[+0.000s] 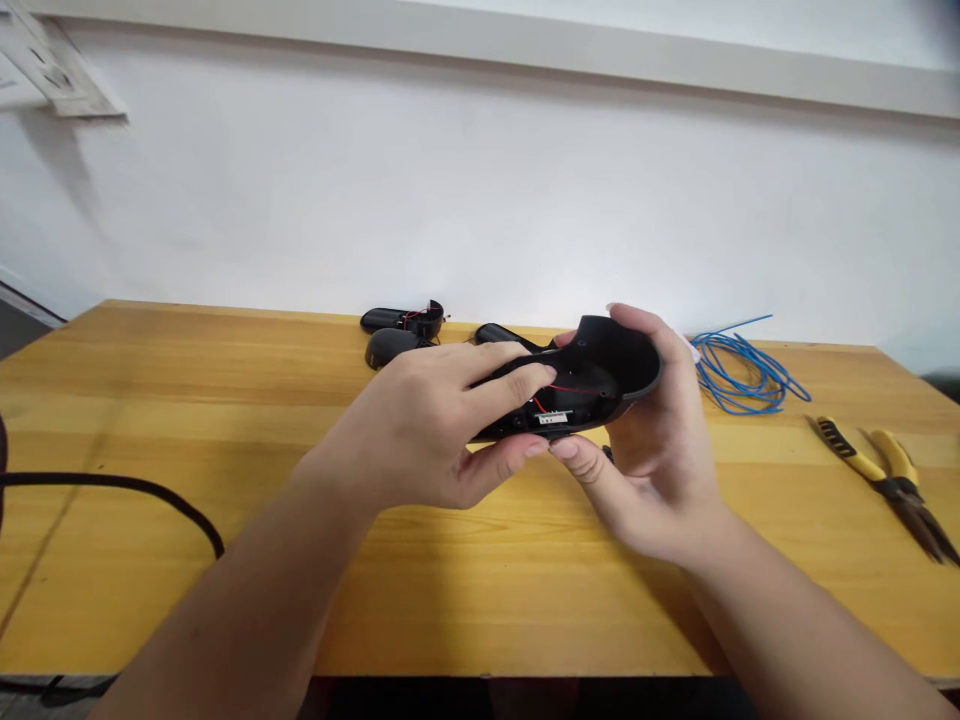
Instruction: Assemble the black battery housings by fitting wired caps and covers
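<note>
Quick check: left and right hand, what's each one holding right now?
Left hand: closed on the black casing, reaching inside it by the red wires.
Right hand: closed around the same black casing's rounded end.

Blue wire (731, 392) lies near yellow pliers (896, 488).

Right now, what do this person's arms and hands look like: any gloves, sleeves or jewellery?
The left hand and right hand are bare: no gloves, rings or watch show. The left forearm and right forearm are uncovered too, no sleeve in view.
</note>
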The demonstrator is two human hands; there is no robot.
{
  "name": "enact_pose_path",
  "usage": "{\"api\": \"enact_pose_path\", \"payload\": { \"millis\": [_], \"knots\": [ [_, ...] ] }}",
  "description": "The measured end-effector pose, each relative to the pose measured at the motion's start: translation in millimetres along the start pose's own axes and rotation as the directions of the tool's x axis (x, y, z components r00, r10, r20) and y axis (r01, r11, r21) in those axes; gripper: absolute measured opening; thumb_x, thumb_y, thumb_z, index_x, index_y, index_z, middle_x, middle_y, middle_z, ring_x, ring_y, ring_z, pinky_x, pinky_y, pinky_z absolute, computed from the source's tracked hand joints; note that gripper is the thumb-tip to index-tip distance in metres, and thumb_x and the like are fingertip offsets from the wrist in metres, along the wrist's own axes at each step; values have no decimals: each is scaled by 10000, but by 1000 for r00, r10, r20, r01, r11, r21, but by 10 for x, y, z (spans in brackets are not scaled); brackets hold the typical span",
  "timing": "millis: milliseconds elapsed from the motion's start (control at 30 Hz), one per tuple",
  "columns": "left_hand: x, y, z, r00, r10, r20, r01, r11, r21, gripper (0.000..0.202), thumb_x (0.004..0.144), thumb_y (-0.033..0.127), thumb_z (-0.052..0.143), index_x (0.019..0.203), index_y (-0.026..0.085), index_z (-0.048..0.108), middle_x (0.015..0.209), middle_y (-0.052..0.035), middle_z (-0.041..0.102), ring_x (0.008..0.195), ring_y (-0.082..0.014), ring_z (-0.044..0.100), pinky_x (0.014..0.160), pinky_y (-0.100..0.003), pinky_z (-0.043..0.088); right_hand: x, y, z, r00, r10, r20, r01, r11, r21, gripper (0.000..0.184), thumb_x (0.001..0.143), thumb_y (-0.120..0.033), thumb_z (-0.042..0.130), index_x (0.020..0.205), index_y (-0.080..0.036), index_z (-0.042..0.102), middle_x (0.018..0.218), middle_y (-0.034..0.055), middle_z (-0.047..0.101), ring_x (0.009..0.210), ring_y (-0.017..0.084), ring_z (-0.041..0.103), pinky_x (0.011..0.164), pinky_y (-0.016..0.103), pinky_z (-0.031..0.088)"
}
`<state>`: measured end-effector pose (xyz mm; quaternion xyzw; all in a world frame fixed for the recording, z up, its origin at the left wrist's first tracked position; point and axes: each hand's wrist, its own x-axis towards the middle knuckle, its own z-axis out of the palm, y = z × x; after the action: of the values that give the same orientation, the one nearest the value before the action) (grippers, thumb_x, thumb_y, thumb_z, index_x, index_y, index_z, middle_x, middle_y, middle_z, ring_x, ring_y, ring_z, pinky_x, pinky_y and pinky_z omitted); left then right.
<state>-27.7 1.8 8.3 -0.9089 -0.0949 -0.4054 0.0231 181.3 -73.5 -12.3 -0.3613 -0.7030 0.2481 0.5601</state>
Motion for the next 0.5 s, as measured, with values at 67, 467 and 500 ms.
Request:
{"api": "enact_pose_path", "payload": {
  "millis": [67,467,500],
  "knots": [
    [18,27,-15,1000,-1,1,1,999,36,406,926,346,674,1236,84,661,1226,-203,742,975,-294,769,763,-403,646,-10,-34,24,1000,15,-6,-15,1000,15,795,896,-180,728,1543,-330,291,1548,114,432,1456,315,474,1281,580,399],
    [11,12,7,999,-11,-40,14,998,63,434,937,404,645,1270,128,649,1238,-169,743,1026,-263,762,790,-359,634,-4,42,-9,1000,-22,13,22,999,41,791,926,-182,711,1576,-361,296,1550,94,441,1459,298,483,1255,557,448],
    [8,9,5,999,-12,-49,15,999,52,472,937,407,644,1320,132,626,1259,-166,736,1056,-260,756,815,-359,635,-5,62,-38,999,-43,26,43,999,24,827,922,-213,734,1597,-365,280,1578,88,415,1478,308,461,1266,573,429]
  ]
}}
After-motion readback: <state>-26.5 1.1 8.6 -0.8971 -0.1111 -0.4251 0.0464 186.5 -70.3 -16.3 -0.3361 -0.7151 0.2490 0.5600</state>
